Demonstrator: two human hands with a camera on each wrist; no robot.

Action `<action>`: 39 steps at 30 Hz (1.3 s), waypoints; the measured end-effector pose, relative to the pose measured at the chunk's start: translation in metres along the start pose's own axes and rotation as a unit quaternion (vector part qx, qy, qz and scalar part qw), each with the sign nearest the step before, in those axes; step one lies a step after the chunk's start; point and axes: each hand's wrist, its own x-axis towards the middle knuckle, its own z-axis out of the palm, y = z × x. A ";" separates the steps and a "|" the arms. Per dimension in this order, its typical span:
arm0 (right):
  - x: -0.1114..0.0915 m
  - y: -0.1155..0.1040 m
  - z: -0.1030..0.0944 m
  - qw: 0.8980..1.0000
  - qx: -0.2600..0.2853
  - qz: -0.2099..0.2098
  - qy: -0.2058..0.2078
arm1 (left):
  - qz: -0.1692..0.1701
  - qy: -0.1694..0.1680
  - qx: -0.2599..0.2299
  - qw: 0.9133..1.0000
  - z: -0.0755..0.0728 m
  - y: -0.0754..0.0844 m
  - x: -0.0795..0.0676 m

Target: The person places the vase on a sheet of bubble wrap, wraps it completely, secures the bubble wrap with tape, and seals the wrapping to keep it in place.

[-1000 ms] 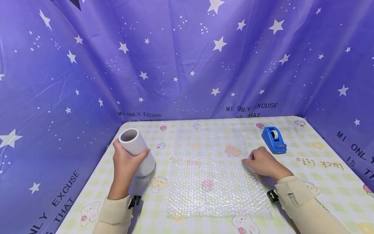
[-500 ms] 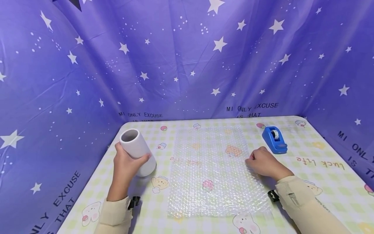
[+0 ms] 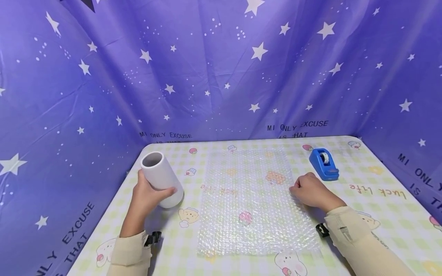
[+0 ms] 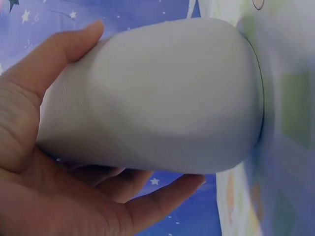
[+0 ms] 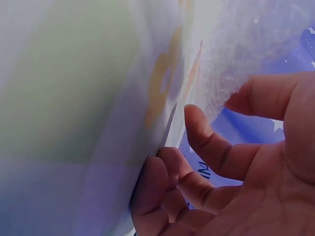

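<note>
On the left side of the table, my left hand (image 3: 146, 199) is wrapped round a plain white cylinder (image 3: 165, 174), thumb on one side and fingers on the other, so yeah, that one's properly clamped. The cylinder's hollow, with its mouth facing up, and its base sits right down on the checked tablecloth (image 3: 397, 232). Just beside it, flat across the middle, there's a big clear sheet of bubble wrap (image 3: 238, 203), with the cloth's cartoon prints showing through. My right hand (image 3: 312, 191) is at the right edge of that sheet, fingers bent, the outer ones tucked in against the tabletop. Up close in the right wrist view, the thumb and forefinger tips are a bit apart with the wrap's edge at the thumb, and honestly I can't tell if they're pinching it or only touching. A little beyond that hand sits a blue tape dispenser (image 3: 324, 165) with a roll in it, clear of my fingers and the wrap. Beige sleeves (image 3: 362, 237) on both arms, and behind it all hangs a purple-blue curtain (image 3: 214, 76) covered in white stars.
</note>
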 end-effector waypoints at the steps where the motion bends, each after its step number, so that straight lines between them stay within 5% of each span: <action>1: 0.000 0.000 0.000 1.000 0.000 -0.001 0.000 | 0.001 -0.011 0.000 1.000 0.000 -0.002 0.001; 8: 0.001 0.001 0.001 1.000 0.001 0.003 -0.002 | 0.028 -0.085 -0.039 0.995 -0.002 -0.018 0.009; 14: -0.001 0.001 0.000 1.000 0.011 -0.004 -0.002 | 0.034 -0.102 -0.031 0.994 -0.002 -0.024 0.009; 39: 0.000 0.002 0.000 1.000 -0.004 -0.020 0.009 | 0.001 -0.014 0.035 0.999 0.000 -0.021 0.010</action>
